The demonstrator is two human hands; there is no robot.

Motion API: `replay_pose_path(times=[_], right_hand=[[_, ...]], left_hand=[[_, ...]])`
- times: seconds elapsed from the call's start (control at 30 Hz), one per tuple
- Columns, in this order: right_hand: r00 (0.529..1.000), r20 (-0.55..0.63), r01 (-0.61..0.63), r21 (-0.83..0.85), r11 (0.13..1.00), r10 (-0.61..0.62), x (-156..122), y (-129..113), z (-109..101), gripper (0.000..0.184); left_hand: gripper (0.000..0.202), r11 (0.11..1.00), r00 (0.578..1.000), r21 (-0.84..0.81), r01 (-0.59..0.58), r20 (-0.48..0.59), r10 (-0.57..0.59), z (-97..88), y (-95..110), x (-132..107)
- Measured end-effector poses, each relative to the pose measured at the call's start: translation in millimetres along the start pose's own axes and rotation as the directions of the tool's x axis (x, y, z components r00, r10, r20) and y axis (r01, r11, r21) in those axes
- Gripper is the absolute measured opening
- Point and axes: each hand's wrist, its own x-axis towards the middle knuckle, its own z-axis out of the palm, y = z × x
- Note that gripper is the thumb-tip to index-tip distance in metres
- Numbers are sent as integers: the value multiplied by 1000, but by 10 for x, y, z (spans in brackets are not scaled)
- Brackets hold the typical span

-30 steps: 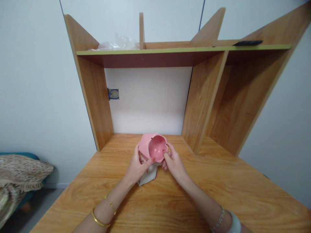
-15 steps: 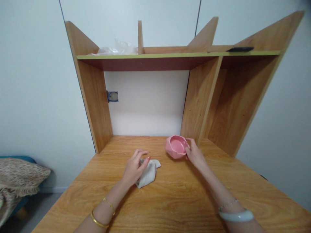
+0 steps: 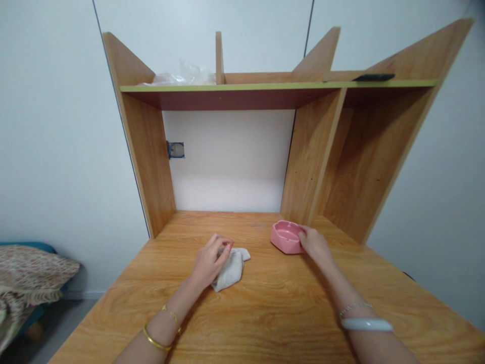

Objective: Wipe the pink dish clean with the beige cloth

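Note:
A pink ashtray with faceted sides and a notched rim is at the back right of the wooden desk, slightly tilted. My right hand grips its right side, thumb at the rim and the other fingers mostly hidden. A crumpled pale grey cloth lies on the desk left of the ashtray. Over the cloth's left part is my left hand, fingers curled, with thumb tip and forefinger tip together and nothing visible between them. Whether this hand touches the cloth I cannot tell.
A wooden shelf unit rises from the back of the desk. Clear plastic wrapping and a flat black object lie on its upper shelf. Far left stands a blue seat with a patterned blanket.
My right hand has moved the ashtray to the right, nearer and lower. Thumb and forefinger of my left hand have come together; the cloth has stayed in place.

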Motion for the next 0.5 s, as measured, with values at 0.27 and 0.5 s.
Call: replay_pose_path(times=[0.27, 0.5], right_hand=[[1000, -18, -9, -8, 1000, 9, 14, 18, 29, 38], [1000, 1, -5, -3, 1000, 5, 6, 14, 55, 38]], left_hand=[[24, 997, 998, 47, 68, -2, -68, 16, -48, 9], [25, 978, 987, 148, 148, 41, -156, 29, -65, -3]])
